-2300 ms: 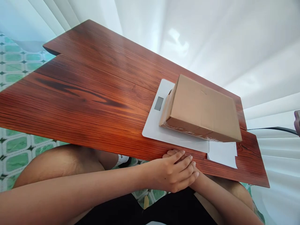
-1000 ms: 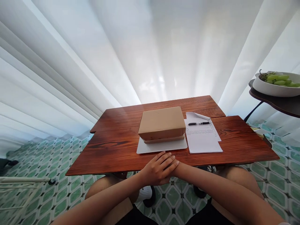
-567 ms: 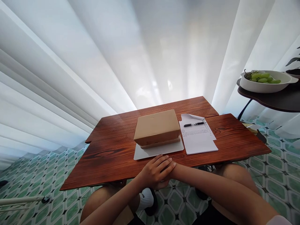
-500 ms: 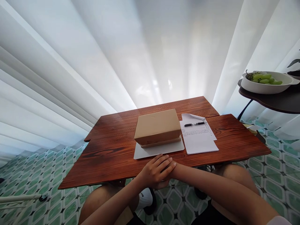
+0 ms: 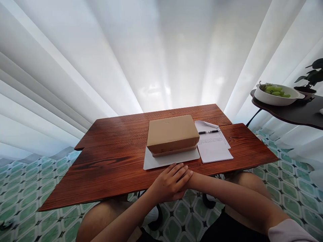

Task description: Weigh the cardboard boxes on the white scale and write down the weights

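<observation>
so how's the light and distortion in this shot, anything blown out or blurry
Head view: backlit curtains glow near white, brightest behind the table; wide-angle lens fans the curtain folds and bends the edges; cardboard box and clasped hands are sharp; the sheet's print is too small to read.

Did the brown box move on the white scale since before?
No. The brown box sits on the white scale as before, beside the paper; only the camera moved.

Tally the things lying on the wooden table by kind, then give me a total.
Cardboard box: 1
White scale under the box: 1
Printed paper sheet: 1
Black pen on the sheet: 1
Total: 4
The left hand lies over the right hand at the wooden table edge; neither holds anything.
</observation>
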The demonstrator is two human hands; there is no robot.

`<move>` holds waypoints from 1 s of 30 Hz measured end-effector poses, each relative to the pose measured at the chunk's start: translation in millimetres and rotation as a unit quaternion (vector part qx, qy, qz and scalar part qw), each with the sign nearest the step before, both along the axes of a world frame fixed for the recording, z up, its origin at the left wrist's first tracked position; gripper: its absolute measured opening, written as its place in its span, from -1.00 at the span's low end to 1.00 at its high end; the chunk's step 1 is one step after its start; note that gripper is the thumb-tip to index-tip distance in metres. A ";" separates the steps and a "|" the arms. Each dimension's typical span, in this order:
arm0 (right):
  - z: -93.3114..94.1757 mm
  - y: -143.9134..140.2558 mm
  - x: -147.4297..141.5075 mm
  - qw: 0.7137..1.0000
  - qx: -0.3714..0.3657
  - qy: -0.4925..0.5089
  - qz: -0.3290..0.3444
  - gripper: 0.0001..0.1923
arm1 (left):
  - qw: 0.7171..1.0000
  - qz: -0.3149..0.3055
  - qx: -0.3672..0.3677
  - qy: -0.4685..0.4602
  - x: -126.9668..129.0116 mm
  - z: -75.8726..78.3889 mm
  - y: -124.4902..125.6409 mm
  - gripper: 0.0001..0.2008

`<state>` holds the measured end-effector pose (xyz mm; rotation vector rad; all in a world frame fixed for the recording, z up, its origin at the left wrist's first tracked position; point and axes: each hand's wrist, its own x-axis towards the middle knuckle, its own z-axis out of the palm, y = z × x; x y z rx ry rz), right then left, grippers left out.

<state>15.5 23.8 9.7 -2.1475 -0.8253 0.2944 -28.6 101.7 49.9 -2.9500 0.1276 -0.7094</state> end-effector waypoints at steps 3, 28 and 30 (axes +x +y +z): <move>6.0 1.6 -2.2 0.995 0.078 -0.057 -0.040 -0.34 | 1.000 0.000 0.000 -0.023 0.3 6.9 -1.0 -0.47; 141.1 28.8 166.1 0.955 0.194 -0.163 0.155 -0.65 | 0.852 0.272 -0.194 -0.403 -20.3 47.3 56.7 -0.69; 128.7 39.2 170.0 0.963 0.182 -0.151 0.127 -0.54 | 0.816 0.291 -0.302 -0.397 -15.1 42.5 64.3 -0.66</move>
